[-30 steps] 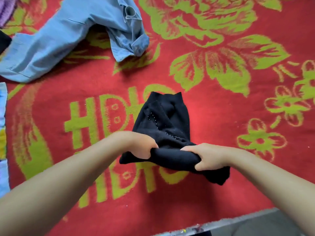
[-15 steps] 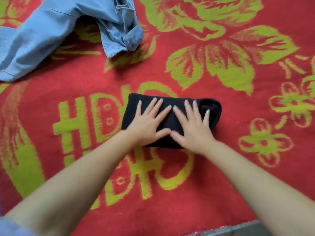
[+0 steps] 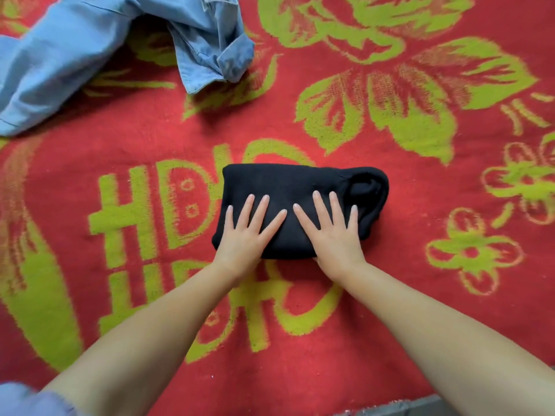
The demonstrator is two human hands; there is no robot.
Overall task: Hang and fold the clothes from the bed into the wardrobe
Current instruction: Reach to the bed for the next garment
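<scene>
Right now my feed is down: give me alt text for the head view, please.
Both hands press flat, fingers spread, on a folded black garment lying on a red blanket with green flowers: left hand on its left half, right hand on its right. A crumpled light blue denim shirt lies apart at the upper left.

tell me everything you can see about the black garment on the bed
The black garment is folded into a compact, roughly rectangular bundle of soft, knit-looking fabric, with a rolled opening at its right end. It lies flat on the red and green bedspread. The left hand and right hand press on it with spread fingers.
</scene>
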